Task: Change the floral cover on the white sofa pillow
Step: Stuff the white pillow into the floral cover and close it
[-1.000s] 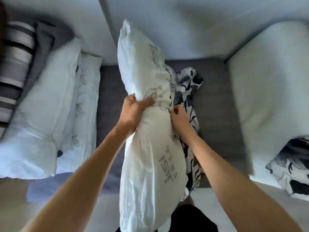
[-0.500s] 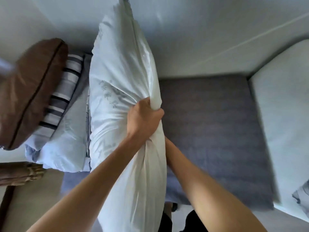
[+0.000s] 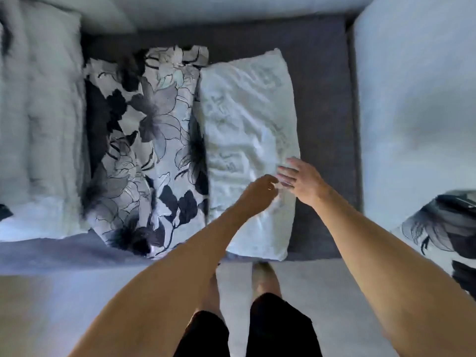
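We see the bare white pillow (image 3: 247, 140) lying on the grey sofa seat (image 3: 324, 104), touching the floral cover (image 3: 154, 140), both hands (image 3: 260, 191) (image 3: 301, 181) released above it; the loose cover could bunch when refitted.

A bare strip of grey sofa seat (image 3: 324, 104) runs down the frame right of the white pillow (image 3: 247, 130). The floral cover (image 3: 154, 150) touches its left edge; a pale cushion (image 3: 417, 99) walls the far right.

The head camera is looking steeply down from close above the grey sofa seat (image 3: 319, 99), facing its backrest.
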